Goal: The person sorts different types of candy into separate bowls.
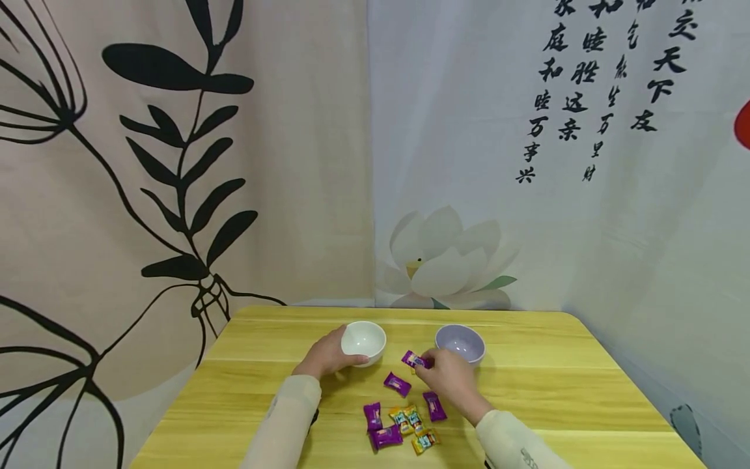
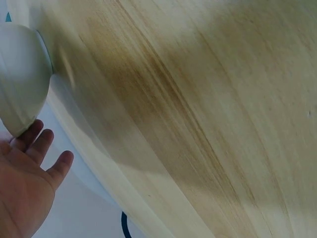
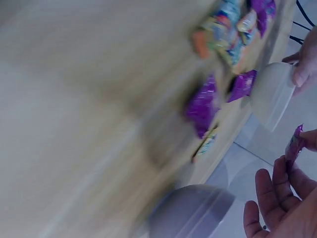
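My left hand (image 1: 328, 355) grips the white bowl (image 1: 370, 353) at its left side, with the thumb along the near side. In the left wrist view, spread fingertips touch the base of this bowl (image 2: 25, 69). Between thumb and fingers, my right hand (image 1: 454, 381) pinches a purple-wrapped candy (image 1: 411, 359), just left of the lavender bowl (image 1: 477, 355). The right wrist view shows the held candy (image 3: 294, 146) in front of the fingers. A single purple candy (image 1: 397, 384) lies below the white bowl, and another purple candy (image 1: 434, 406) lies below my right hand.
Nearer the front of the wooden table (image 1: 545, 391), two purple candies (image 1: 385, 438) lie beside several yellow-wrapped candies (image 1: 425, 441). A yellow candy (image 3: 207, 145) lies partly hidden under my right hand in the head view. A printed curtain (image 1: 316, 163) hangs behind the table.
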The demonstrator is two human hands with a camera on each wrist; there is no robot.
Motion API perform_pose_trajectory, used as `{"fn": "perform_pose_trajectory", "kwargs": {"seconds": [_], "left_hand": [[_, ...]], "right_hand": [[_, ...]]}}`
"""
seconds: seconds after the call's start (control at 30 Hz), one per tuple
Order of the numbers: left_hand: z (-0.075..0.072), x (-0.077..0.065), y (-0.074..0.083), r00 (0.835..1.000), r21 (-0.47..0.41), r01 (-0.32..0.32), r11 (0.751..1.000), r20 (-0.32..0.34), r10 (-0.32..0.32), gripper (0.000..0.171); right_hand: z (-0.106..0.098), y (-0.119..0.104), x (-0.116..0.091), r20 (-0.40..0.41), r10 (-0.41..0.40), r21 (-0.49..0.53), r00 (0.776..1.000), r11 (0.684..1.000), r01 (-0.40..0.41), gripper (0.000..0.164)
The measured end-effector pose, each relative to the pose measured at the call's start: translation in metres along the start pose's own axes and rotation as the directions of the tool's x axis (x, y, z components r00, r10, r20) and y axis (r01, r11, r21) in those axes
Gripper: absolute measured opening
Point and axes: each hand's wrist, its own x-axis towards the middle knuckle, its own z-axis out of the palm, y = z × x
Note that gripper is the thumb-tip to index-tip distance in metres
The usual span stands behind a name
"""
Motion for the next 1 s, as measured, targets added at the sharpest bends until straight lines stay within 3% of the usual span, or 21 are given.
{"fn": "perform_pose_trajectory", "kwargs": {"seconds": [0.43,0.7,0.83,1.0], "left_hand": [[0.002,0.001,-0.008,1.0,-0.016,-0.016,1.0,-0.017,0.016,0.099],[0.002,-0.002,-0.003,0.997,-0.031,-0.073,0.997,-0.015,0.072,0.093],[0.003,-0.001,-0.002,0.997,-0.019,-0.081,0.997,-0.015,0.081,0.092],[0.004,0.0,-0.004,0.997,-0.021,-0.071,0.997,-0.013,0.07,0.092]], "right_hand": [[0.027,-0.038,0.05,-0.004,0.017,-0.01,1.0,1.0,-0.017,0.017],[0.039,-0.05,0.063,0.039,0.094,0.036,0.995,0.995,-0.096,0.023],[0.043,-0.053,0.069,0.029,0.08,0.018,0.996,0.997,-0.08,0.024],[0.042,-0.059,0.072,0.036,0.044,-0.006,0.998,0.999,-0.044,0.04]]}}
